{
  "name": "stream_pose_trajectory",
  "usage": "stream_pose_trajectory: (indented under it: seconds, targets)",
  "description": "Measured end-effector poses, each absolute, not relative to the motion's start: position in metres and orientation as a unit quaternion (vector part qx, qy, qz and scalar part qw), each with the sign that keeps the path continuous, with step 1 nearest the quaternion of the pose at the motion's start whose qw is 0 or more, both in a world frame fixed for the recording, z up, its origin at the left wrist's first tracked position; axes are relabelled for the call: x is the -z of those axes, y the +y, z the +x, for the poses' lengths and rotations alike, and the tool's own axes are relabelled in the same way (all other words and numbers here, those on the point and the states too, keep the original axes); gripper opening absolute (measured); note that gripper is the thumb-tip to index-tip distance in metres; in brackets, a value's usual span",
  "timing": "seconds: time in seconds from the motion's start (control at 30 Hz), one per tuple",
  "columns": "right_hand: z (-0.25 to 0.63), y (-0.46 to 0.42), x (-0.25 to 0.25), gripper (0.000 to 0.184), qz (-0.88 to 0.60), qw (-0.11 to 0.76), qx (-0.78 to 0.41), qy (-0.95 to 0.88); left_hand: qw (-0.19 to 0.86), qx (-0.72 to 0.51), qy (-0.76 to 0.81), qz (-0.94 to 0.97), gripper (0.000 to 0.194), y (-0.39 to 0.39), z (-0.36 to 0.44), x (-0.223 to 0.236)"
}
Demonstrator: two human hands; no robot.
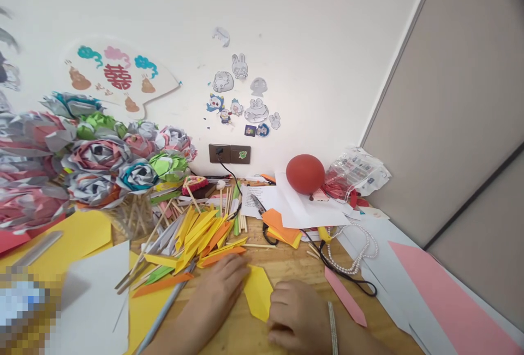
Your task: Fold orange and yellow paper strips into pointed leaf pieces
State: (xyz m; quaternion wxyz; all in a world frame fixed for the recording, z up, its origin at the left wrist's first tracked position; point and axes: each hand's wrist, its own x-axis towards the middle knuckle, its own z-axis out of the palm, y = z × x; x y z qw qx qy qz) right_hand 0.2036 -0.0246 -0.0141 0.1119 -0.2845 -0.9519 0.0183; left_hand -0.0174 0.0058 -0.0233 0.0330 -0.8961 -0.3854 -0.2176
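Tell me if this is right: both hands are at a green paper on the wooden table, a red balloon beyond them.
Not quite: the head view shows the paper between left hand and right hand is yellow, not green. Wooden table and red balloon are right.

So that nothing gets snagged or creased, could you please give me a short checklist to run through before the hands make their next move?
1. Yellow paper on the wooden table, between the hands: ok.
2. Left hand at the paper: ok, fingers by its upper left edge.
3. Right hand at the paper: ok, curled at its right edge.
4. Scissors away from the hands: ok, lying farther back, partly under orange paper.
5. Free space beyond the left hand: not ok, a pile of folded strips crowds it.
6. Right fingertips' grip on the paper: cannot tell, hidden by the hand.
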Motion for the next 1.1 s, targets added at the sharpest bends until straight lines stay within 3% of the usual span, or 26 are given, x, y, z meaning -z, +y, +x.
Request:
stream_pose_trajectory:
  seconds: [0.17,0.33,0.6,0.83,1.1]
  targets:
    - [0.213,-0.015,0.014,0.031,-0.306,0.122,-0.01,-0.944,0.09,0.2,-0.311,-0.925,0.028,0.009,-0.025,0.019]
    - [0.225,-0.008,0.008,0.016,-0.336,0.094,0.044,-0.936,0.081,0.242,-0.31,-0.916,0.027,0.003,-0.025,0.007]
    - [0.22,-0.013,0.005,0.012,-0.346,0.126,0.104,-0.924,0.049,0.219,-0.335,-0.915,0.034,0.0,-0.016,0.007]
    - [0.212,-0.017,0.011,0.004,-0.428,0.2,-0.03,-0.881,-0.021,0.22,-0.376,-0.9,0.026,-0.002,-0.012,0.007]
    - [0.2,-0.014,0.01,0.017,-0.537,0.279,-0.18,-0.775,-0.012,0.21,-0.426,-0.88,0.021,-0.002,-0.004,0.008]
